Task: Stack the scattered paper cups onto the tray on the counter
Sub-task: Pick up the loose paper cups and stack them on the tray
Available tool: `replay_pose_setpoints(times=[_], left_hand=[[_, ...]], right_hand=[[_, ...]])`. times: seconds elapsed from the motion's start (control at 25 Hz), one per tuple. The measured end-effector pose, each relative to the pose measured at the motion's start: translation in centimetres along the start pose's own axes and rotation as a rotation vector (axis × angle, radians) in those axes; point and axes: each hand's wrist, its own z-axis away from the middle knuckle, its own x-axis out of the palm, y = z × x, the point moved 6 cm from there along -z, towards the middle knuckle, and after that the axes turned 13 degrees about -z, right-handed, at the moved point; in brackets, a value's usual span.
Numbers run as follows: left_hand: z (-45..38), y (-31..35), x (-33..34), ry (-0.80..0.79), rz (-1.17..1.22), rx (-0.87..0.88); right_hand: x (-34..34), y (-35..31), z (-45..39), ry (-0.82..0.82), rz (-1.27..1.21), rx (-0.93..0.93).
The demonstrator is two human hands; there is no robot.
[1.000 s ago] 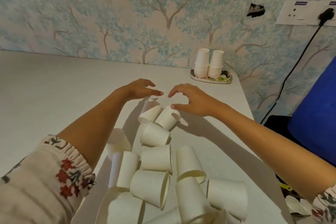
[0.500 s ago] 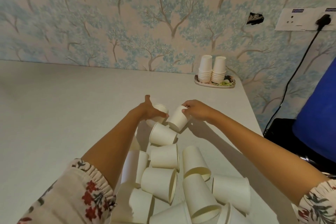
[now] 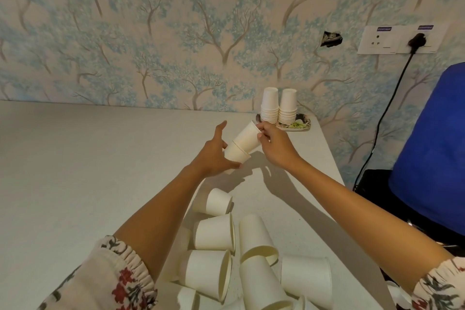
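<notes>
White paper cups [image 3: 242, 145] nest above the table [image 3: 75, 158]: left hand [image 3: 214, 156] grips the lower, right hand [image 3: 273, 142] fingers pinch the upper. Keeping rims aligned should seat them squarely. Tray [image 3: 300, 125] holds two stacks far right; loose cups [image 3: 216, 233] lie near.
</notes>
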Motion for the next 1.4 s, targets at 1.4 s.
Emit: replay_pose_setpoints(times=[1.4], left_hand=[[2.2, -5.5, -3.6, 0.278, 0.007, -0.078]], right_hand=[[2.9, -1.0, 2.0, -0.262, 0.178, -0.099]])
